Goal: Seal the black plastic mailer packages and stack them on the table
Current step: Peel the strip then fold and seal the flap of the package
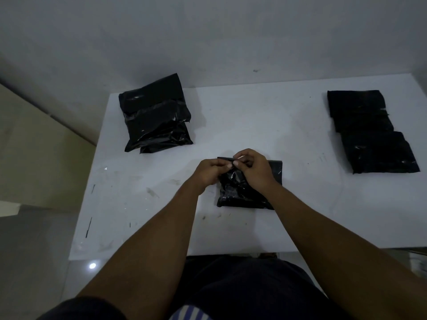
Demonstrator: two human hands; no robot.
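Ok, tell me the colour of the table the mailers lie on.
White table, marked with dark scuffs and smudges; the head view, the only one, shows it.

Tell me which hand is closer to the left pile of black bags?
Left. The left hand pinches the middle mailer at its far edge, on the side facing the left pile; the right hand pinches beside it, farther away.

Mailer lies on table between two stacks.
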